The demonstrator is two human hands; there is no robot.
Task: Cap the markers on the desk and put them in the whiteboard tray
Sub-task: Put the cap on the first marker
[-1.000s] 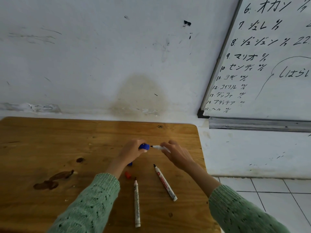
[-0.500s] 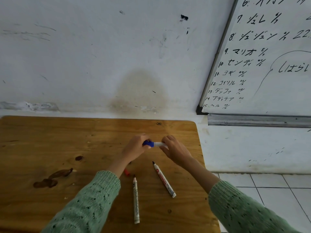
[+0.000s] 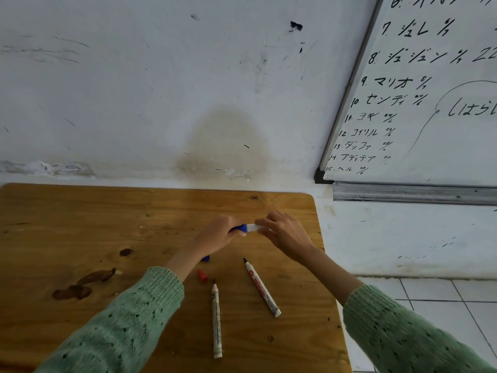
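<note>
Gripping a glossy blue cap (image 3: 239, 229), the left hand (image 3: 219, 235) meets the right hand (image 3: 285, 234) pinching a smooth white marker (image 3: 252, 228).

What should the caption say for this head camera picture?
Two hands press a blue cap onto a marker above a wooden desk.

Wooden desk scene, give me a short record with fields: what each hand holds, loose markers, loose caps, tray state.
left hand: grip on blue plastic cap, pressed onto marker
right hand: grip on white marker barrel
loose markers: two uncapped white markers on the wooden desk, one nearer the person, one slanted to its right
loose caps: small red cap; blue piece under left wrist
metal whiteboard tray: no markers visible
</note>
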